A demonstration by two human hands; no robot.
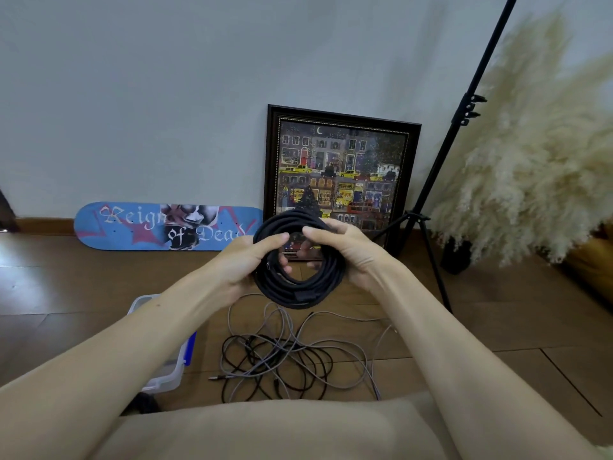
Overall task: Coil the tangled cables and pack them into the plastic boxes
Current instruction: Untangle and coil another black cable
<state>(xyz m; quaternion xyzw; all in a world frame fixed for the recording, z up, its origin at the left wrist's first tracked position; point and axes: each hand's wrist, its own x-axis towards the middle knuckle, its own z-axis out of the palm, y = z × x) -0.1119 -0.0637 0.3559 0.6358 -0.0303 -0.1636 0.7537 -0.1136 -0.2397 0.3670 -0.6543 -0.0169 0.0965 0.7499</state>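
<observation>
A thick black cable wound into a round coil (300, 293) is held upright in front of me, above the floor. My left hand (247, 260) grips the coil's left side, thumb over the front and fingers through the ring. My right hand (345, 252) grips the right side in the same way. On the wooden floor below lies a tangle of thin grey and black cables (292, 356). A clear plastic box (166, 376) with a blue latch stands at the lower left, mostly hidden behind my left forearm.
A blue skateboard deck (132, 227) and a framed picture (341, 174) lean on the wall ahead. A black tripod stand (428, 207) rises at the right beside fluffy pampas grass (530, 167). My beige-clad lap (282, 429) fills the bottom.
</observation>
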